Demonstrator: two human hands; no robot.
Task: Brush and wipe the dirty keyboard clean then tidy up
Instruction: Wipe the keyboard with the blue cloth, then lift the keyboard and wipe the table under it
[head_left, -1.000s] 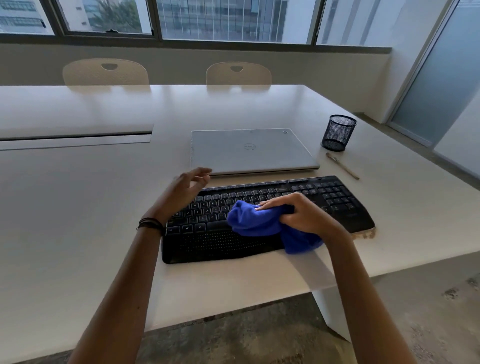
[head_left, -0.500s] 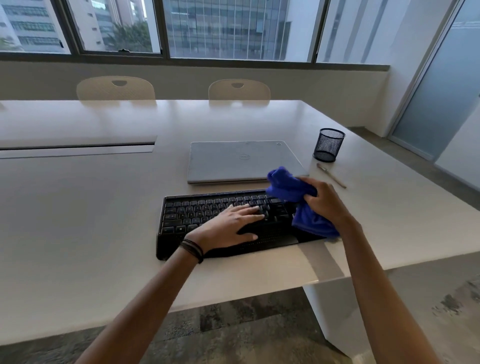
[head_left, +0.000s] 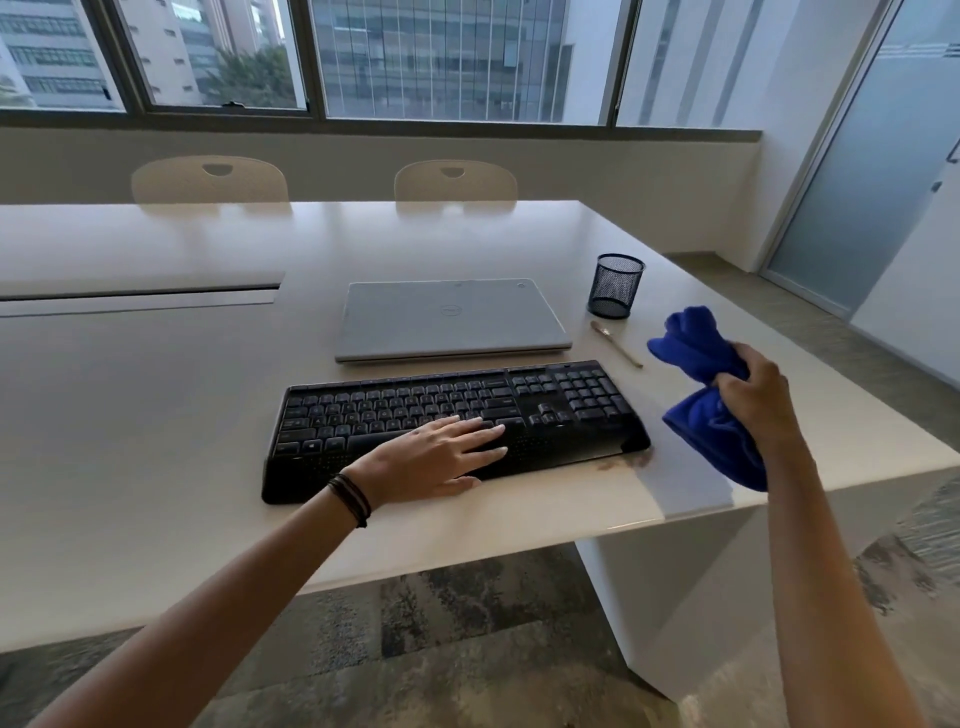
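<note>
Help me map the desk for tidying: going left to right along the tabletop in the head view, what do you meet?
Left hand flat on the keyboard → mesh pen cup, brush lying before it → blue cloth gripped in the right hand.

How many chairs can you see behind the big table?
2. One chair is at the far side toward the left, and the other chair sits to its right, nearer the middle. Only their backrests peek above the table. More could be outside the picture.
</note>
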